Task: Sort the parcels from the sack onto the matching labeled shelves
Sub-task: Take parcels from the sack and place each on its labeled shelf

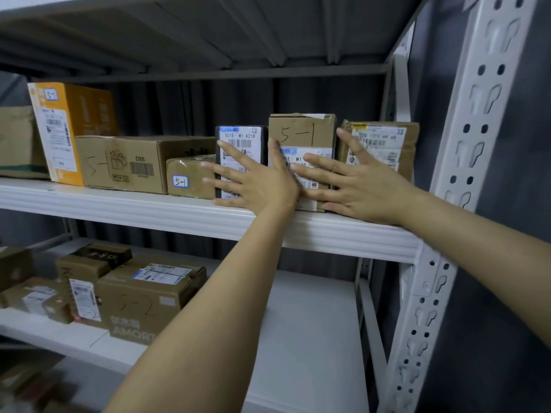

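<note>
The upper shelf (119, 204) running across the middle of the frame looks pretty well stocked. There's a whole row of parcels, several with 5-1 scrawled on them, from the orange box (89, 108) at upper left to the brown wrapped parcel (381, 144) at the right end.

Both hands are flat with fingers spread, gripping nothing. The left hand (253, 180) presses on the front of the black parcel (241, 138), and the right hand (354, 186) is on the label of the brown 5-1 box (301, 132) beside it, just right of centre. My guess is they're just being squared up, so this placement is basically done.

The lower shelf (313, 317) has a cluster at lower left, including a 5-2 box (143, 305). The sack isn't in view, so no idea how many parcels are left.
</note>
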